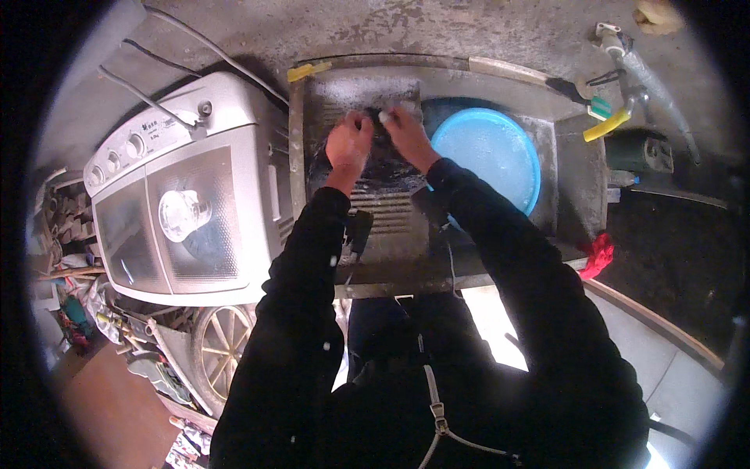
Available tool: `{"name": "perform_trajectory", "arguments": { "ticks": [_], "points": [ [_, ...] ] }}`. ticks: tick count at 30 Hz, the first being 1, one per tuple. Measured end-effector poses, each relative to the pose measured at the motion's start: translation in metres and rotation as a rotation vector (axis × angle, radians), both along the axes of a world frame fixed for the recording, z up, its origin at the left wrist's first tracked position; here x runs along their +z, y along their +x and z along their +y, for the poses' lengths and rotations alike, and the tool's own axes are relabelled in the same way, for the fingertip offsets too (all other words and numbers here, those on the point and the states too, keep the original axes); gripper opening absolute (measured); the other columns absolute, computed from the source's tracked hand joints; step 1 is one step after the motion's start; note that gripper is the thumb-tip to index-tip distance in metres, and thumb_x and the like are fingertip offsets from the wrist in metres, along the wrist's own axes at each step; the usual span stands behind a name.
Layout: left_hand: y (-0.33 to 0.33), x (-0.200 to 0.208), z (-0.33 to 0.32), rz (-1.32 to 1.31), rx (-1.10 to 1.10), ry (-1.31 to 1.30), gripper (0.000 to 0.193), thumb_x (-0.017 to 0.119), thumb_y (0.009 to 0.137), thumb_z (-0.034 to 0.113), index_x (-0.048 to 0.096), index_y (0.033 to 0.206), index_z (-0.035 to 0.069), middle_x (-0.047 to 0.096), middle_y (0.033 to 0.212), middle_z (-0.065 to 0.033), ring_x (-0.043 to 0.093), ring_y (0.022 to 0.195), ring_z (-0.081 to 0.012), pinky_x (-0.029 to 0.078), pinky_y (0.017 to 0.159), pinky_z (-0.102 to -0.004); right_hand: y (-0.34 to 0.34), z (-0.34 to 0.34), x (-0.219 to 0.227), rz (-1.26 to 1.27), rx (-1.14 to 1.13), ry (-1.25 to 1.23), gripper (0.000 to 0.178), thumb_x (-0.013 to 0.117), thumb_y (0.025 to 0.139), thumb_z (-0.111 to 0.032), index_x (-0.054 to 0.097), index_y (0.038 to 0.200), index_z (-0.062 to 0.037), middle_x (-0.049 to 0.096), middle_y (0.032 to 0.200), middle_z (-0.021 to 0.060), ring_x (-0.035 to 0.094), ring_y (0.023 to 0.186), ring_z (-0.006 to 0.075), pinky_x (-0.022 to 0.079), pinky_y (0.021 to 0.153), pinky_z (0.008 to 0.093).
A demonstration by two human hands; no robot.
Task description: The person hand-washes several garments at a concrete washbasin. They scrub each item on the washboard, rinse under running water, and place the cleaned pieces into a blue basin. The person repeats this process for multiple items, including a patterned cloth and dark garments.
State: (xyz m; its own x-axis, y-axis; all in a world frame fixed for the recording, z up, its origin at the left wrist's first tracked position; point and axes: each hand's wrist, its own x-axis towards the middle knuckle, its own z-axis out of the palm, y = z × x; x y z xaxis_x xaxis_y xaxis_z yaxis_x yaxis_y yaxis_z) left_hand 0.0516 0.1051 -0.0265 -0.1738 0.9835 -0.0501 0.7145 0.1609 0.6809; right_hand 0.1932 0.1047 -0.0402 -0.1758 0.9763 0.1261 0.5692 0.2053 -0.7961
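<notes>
My left hand [349, 147] is closed over the ridged washboard side of a stone sink, its fingers curled on a dark wet cloth [379, 166]. Just to its right, my right hand [409, 139] pinches the same cloth, fingers pressed together. The cloth is bunched between the hands and spreads down over the ridges; its exact kind cannot be made out. White suds lie on the washboard [383, 223] surface beyond my hands. In the basin to the right sits a round light-blue tub [533, 168] with foamy water in it.
On the left stands a white washing machine [254, 195] with a clear container [180, 215] on its lid. A tap with a yellow hose end [608, 125] is at the far right. A red cloth [598, 255] hangs on the sink's right corner. A spoked wheel [221, 352] stands at the lower left.
</notes>
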Motion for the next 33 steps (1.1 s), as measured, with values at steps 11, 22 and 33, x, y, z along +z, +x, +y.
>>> {"name": "perform_trajectory", "arguments": {
  "ticks": [11,22,33],
  "points": [
    [-0.015,-0.009,-0.068,0.131,-0.248,-0.062,0.023,0.050,0.090,0.033,0.051,0.094,0.011,0.062,0.080,-0.0181,0.062,0.078,-0.0376,0.046,0.065,-0.0518,-0.011,-0.072,0.018,-0.842,0.277,0.235,0.038,0.059,0.080,-0.026,0.059,0.116,-0.0125,0.057,0.116,0.0091,0.052,0.109,0.0306,0.046,0.077,0.0506],
    [-0.012,0.007,-0.143,0.091,0.002,0.136,0.018,0.050,0.085,0.027,0.060,0.085,0.012,0.059,0.102,-0.0094,0.055,0.097,-0.0315,0.043,0.083,-0.0476,0.000,-0.147,0.038,-0.257,0.083,0.120,0.035,0.059,0.080,-0.029,0.059,0.111,-0.0116,0.051,0.125,0.0140,0.045,0.120,0.0329,0.031,0.101,0.0545],
    [-0.030,-0.022,-0.022,0.604,-0.143,0.148,0.029,0.051,0.087,0.036,0.063,0.101,0.013,0.052,0.124,-0.0101,0.051,0.114,-0.0319,0.045,0.083,-0.0541,-0.013,-0.024,-0.002,-0.359,-0.031,0.247,0.034,0.052,0.088,-0.040,0.065,0.100,-0.0112,0.056,0.112,0.0174,0.057,0.098,0.0383,0.045,0.081,0.0519]
  ]
}}
